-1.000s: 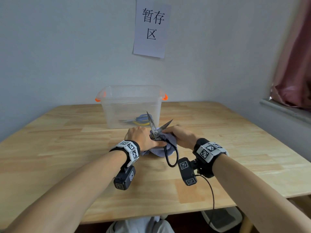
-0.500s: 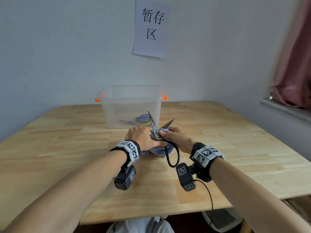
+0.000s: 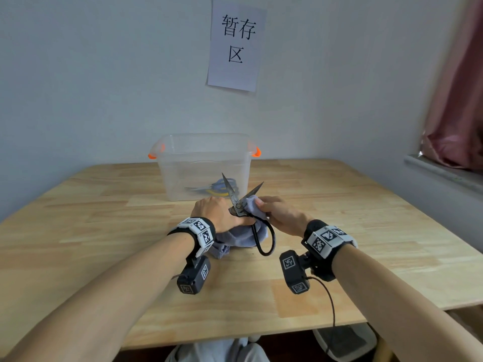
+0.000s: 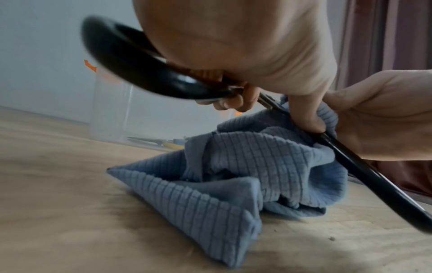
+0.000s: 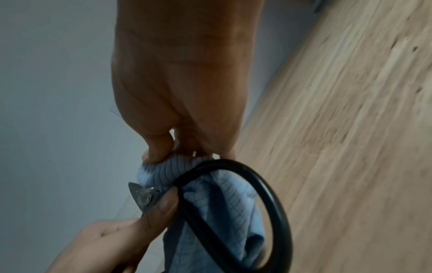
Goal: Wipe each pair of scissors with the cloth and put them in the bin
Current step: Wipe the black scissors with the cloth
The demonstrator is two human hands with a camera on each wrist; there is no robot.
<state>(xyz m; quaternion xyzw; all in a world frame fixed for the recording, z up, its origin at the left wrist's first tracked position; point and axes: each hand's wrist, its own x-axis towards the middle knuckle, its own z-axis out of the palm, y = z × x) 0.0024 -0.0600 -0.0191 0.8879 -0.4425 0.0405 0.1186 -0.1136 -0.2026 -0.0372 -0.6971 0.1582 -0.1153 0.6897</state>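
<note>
Above the desk (image 3: 339, 231), before the clear bin (image 3: 203, 163), left hand (image 3: 214, 212) grips the black-handled scissors (image 3: 236, 202), blades apart; right hand (image 3: 282, 215) pinches the blue cloth (image 3: 252, 205), apparently against one blade.

Head camera is looking forward and down from above the worktop (image 3: 366, 210), facing the wall. Left wrist camera is sitting low, close, looking along the worktop under the left hand (image 4: 233, 46). Right wrist camera is looking close along the right hand (image 5: 182, 83). All three are sharing the scissors (image 3: 236, 202) and cloth (image 4: 245, 166).
</note>
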